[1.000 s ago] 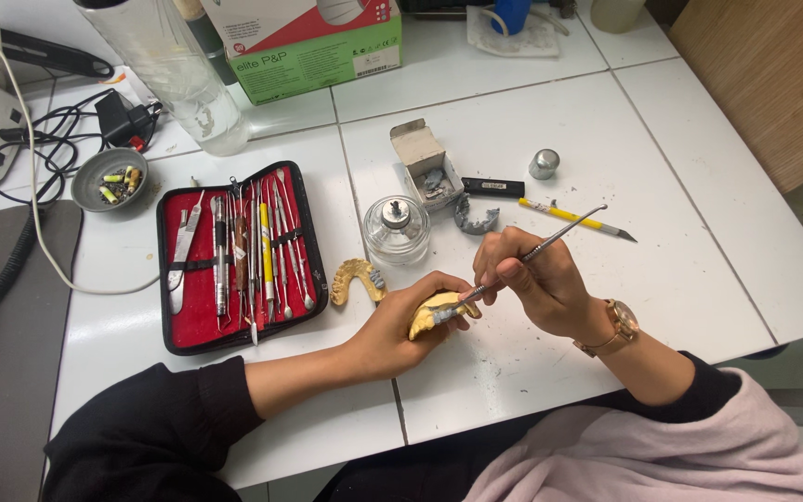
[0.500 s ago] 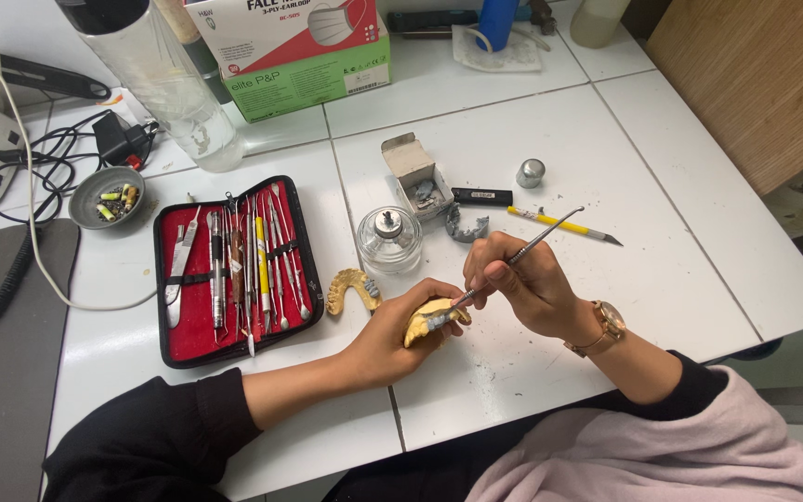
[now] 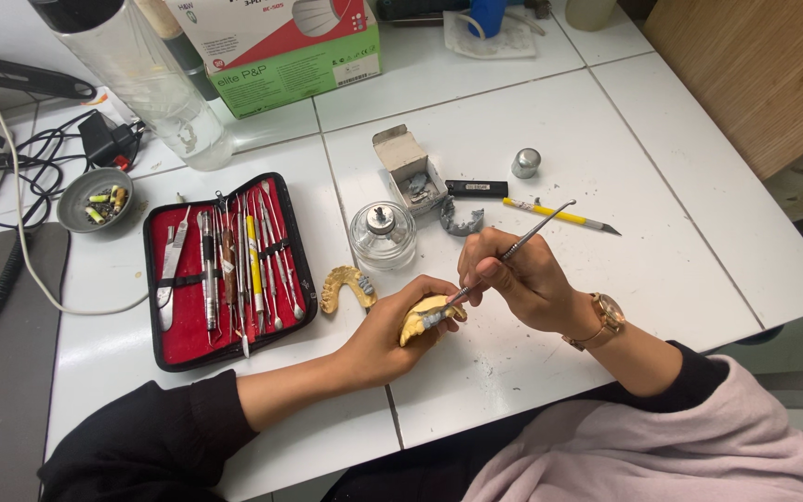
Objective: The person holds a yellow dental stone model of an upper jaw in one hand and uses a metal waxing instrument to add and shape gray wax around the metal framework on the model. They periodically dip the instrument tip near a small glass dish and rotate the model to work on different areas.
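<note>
watching the head cam here. biggest thing in view is the white tiled table, everything sits on it. at the top there's a green and red cardboard box and next to it a tall clear plastic bottle lying at a slant. left of centre is the open black zip case with red lining, full of metal hand tools held under straps. just right of the case stands a small round glass burner with a metal cap, and near it a little open cardboard carton and a yellow-handled craft knife.

the left hand has its fingers wrapped around a yellow wax jaw model, held just above the table near the front edge. the right hand pinches a thin metal carving instrument like a pen, tip touching the model. a second yellow arch-shaped wax piece lies on the table between the case and the left hand.
</note>
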### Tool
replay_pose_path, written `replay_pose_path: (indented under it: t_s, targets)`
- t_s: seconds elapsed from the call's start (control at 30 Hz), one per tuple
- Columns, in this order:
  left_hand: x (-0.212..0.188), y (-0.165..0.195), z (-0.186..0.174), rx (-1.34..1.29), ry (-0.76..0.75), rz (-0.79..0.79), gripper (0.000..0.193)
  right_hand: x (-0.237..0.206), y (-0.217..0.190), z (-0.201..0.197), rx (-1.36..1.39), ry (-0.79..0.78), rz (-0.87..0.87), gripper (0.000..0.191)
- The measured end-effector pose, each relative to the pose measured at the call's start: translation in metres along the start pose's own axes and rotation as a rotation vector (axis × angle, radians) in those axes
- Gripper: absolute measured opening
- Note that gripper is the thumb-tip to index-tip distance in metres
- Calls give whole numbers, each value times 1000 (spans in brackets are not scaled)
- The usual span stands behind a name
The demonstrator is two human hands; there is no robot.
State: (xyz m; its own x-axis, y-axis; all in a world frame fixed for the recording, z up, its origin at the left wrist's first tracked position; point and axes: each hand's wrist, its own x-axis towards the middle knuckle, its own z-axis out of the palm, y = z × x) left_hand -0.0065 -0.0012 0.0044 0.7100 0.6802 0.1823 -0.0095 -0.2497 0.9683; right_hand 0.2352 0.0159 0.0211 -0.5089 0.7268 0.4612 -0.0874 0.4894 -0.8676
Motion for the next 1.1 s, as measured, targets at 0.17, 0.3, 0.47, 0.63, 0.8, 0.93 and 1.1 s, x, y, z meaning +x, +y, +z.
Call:
replay_pose_path:
  t_s: [0.17,0.3,0.47,0.63,0.8,0.93,1.1]
  targets:
    - [0,0,0,5,-6,-14,36,0,1,0,-9,2,-14,43]
    - [0,1,-1,7,-8,2,37,1,0,0,-8,-3,-29,42]
    - [2,2,-1,7,0,2,37,3,-1,0,-16,10,-29,43]
    - [0,3,1,-15,9,-15,35,1,-4,1,-4,7,-12,43]
    - [0,5,-1,-2,11,-32,33,2,-5,0,36,-8,15,42]
    - [0,4,0,-1,8,-13,33,1,-6,0,51,-6,19,43]
    - [-1,3,0,9,7,-40,34,1,-7,-1,11,-12,3,43]
